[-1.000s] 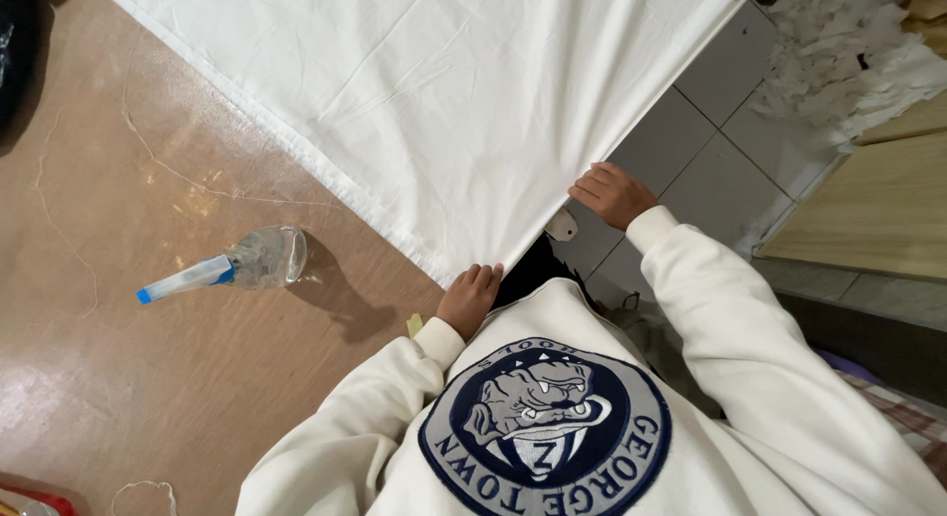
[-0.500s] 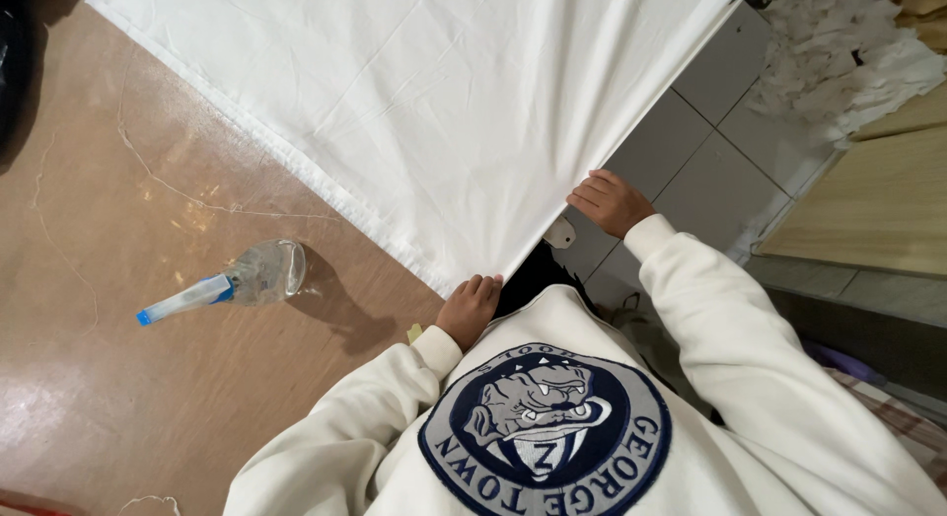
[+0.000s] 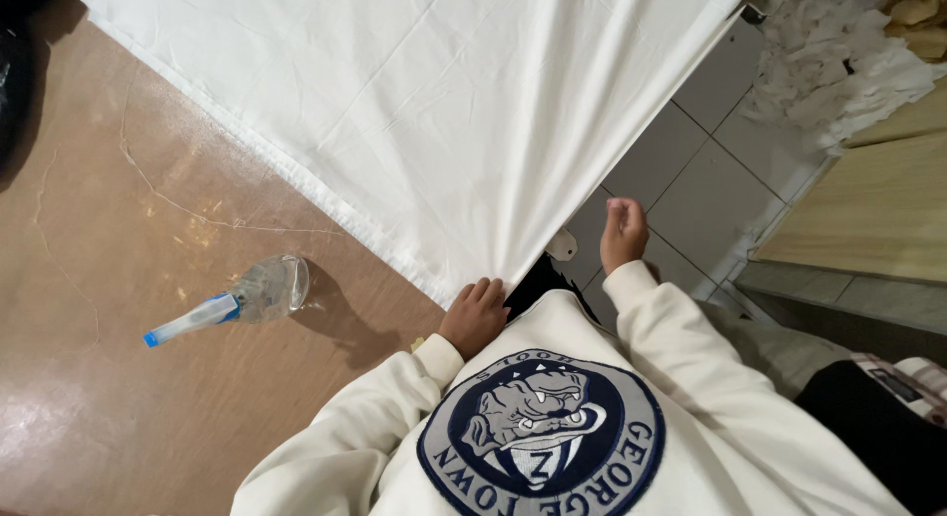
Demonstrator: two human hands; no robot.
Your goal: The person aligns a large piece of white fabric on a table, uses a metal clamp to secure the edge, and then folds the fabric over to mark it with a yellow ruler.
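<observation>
Where cloth (image 3: 424, 111) creases, hands (image 3: 475, 314) grip.

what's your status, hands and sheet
Left hand grips the sheet corner at the table edge. Right hand off the sheet, loosely closed, over the tiles. Spray bottle on the table, apart from the sheet.

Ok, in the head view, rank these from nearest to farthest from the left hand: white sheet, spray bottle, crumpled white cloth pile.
From the left hand:
1. White sheet: its corner lies under the fingers, touching.
2. Spray bottle: lying on the brown table to the hand's left.
3. Crumpled white cloth pile: far upper right, on the floor past the right hand.
</observation>
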